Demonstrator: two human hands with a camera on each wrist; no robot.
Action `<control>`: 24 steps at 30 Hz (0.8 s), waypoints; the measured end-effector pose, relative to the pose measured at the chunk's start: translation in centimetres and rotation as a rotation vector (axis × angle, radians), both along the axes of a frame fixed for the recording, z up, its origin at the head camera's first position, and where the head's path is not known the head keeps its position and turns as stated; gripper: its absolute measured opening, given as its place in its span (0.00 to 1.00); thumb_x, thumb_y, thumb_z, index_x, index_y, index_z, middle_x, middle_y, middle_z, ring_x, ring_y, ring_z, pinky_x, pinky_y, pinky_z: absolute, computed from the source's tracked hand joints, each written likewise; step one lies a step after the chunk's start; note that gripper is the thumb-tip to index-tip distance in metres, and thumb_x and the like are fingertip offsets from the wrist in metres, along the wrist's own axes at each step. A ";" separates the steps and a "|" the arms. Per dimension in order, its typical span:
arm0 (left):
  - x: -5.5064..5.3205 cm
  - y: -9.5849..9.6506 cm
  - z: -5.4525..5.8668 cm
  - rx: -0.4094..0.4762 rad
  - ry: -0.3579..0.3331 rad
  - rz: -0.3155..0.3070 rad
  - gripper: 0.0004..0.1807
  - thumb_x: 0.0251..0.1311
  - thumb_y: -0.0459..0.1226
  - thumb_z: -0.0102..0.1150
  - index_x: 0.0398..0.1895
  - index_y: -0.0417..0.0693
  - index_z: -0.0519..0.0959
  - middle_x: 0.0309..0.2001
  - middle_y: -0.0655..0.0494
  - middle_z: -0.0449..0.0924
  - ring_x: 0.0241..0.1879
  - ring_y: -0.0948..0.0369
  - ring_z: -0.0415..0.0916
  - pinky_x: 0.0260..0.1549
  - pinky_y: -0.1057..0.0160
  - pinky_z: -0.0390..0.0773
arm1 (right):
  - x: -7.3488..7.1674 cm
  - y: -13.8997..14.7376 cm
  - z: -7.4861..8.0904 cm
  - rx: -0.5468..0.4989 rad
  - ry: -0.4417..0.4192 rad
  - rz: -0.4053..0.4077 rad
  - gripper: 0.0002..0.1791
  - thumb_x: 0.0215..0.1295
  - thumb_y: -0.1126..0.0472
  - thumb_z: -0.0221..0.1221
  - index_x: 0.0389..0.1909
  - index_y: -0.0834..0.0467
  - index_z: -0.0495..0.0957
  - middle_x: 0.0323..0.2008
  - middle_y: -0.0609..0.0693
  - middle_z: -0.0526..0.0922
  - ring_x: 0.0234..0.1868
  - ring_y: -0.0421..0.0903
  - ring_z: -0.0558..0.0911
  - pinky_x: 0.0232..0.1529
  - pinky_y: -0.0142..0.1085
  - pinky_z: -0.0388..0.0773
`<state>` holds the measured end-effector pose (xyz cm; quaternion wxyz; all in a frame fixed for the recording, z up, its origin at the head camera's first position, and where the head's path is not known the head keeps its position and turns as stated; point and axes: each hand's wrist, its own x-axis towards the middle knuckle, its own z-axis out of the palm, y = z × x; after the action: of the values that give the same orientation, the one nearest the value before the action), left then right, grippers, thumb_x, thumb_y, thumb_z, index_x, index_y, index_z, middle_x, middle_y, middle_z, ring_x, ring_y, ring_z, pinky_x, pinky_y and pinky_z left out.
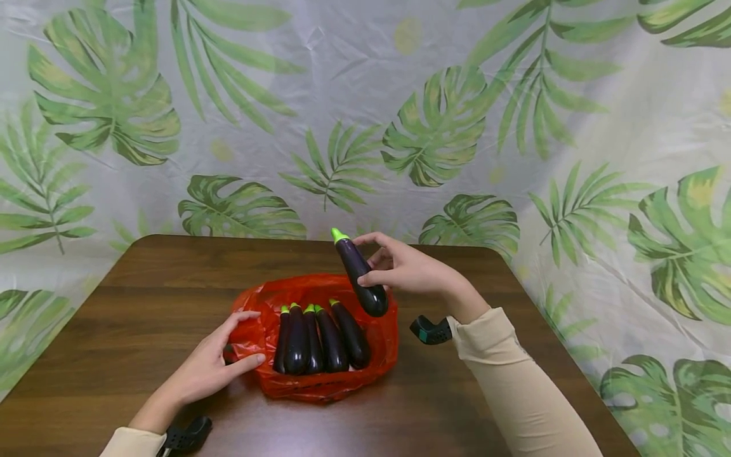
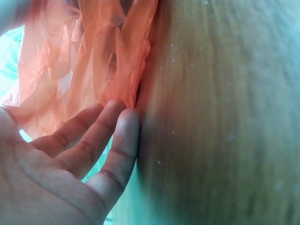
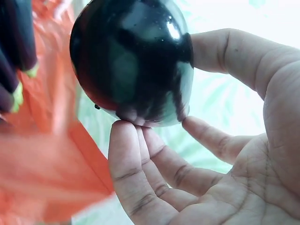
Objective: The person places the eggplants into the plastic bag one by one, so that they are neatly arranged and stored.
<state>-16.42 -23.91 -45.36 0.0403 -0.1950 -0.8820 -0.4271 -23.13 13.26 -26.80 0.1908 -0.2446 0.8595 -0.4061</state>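
My right hand [image 1: 408, 266] pinches a dark purple eggplant [image 1: 356, 270] between thumb and fingers, above the right part of a red plastic bag [image 1: 382, 355]. Its bright green stem end points up and to the left. In the right wrist view the glossy rounded end of this eggplant [image 3: 131, 61] shows against the fingertips. Several more eggplants [image 1: 297, 343] lie side by side in the bag, green ends away from me. On the bag's left side rests my left hand [image 1: 208, 362], fingers spread and loosely bent. The left wrist view shows its fingertips touching the crinkled bag [image 2: 93, 56].
The bag sits on a dark brown wooden table [image 1: 445, 406]. Behind the table hangs a pale cloth [image 1: 354, 95] printed with green leaves. Black wrist devices are at the left wrist [image 1: 188, 435] and right wrist [image 1: 431, 330].
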 end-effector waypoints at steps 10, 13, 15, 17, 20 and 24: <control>0.0 0.1 0.3 -0.002 0.003 0.001 0.39 0.66 0.49 0.73 0.76 0.53 0.68 0.67 0.45 0.79 0.61 0.47 0.82 0.58 0.46 0.83 | 0.4 -2.9 -2.4 0.085 0.023 0.026 0.36 0.72 0.55 0.68 0.77 0.47 0.65 0.52 0.57 0.83 0.47 0.50 0.85 0.47 0.46 0.84; 0.1 0.0 0.2 -0.004 0.000 0.002 0.39 0.66 0.49 0.73 0.76 0.52 0.68 0.67 0.44 0.79 0.61 0.47 0.82 0.58 0.46 0.83 | 0.5 -3.5 -2.8 0.100 0.033 0.033 0.37 0.72 0.54 0.69 0.77 0.48 0.65 0.50 0.56 0.83 0.45 0.49 0.84 0.44 0.39 0.83; 0.1 0.0 0.1 -0.007 -0.004 0.010 0.39 0.66 0.50 0.74 0.76 0.53 0.68 0.67 0.45 0.79 0.61 0.48 0.82 0.58 0.47 0.83 | 0.5 -3.8 -3.1 0.107 0.040 0.040 0.37 0.71 0.54 0.69 0.77 0.48 0.65 0.48 0.55 0.83 0.44 0.49 0.84 0.44 0.38 0.82; 0.2 0.0 0.1 -0.007 -0.003 0.013 0.39 0.65 0.50 0.74 0.76 0.54 0.68 0.67 0.45 0.79 0.61 0.48 0.82 0.58 0.48 0.83 | 0.6 -4.0 -3.3 0.116 0.046 0.047 0.37 0.71 0.53 0.69 0.77 0.49 0.65 0.48 0.55 0.83 0.42 0.48 0.84 0.44 0.38 0.81; 0.1 0.0 0.2 -0.003 0.004 0.009 0.39 0.66 0.50 0.74 0.76 0.54 0.68 0.67 0.46 0.80 0.61 0.48 0.82 0.58 0.47 0.83 | 0.7 -4.1 -3.8 0.145 0.047 0.037 0.37 0.70 0.52 0.69 0.76 0.49 0.65 0.46 0.54 0.84 0.38 0.47 0.83 0.44 0.37 0.80; 0.0 0.0 0.1 0.003 0.005 0.001 0.39 0.66 0.49 0.74 0.76 0.53 0.68 0.67 0.45 0.80 0.61 0.48 0.82 0.58 0.46 0.83 | 0.8 -4.2 -4.4 0.173 0.041 0.018 0.38 0.69 0.53 0.70 0.76 0.49 0.66 0.43 0.53 0.84 0.35 0.46 0.82 0.42 0.37 0.79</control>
<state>-16.39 -23.88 -45.26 0.0430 -0.1958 -0.8814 -0.4277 -22.30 9.07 -31.25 0.1972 -0.2433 0.8929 -0.3236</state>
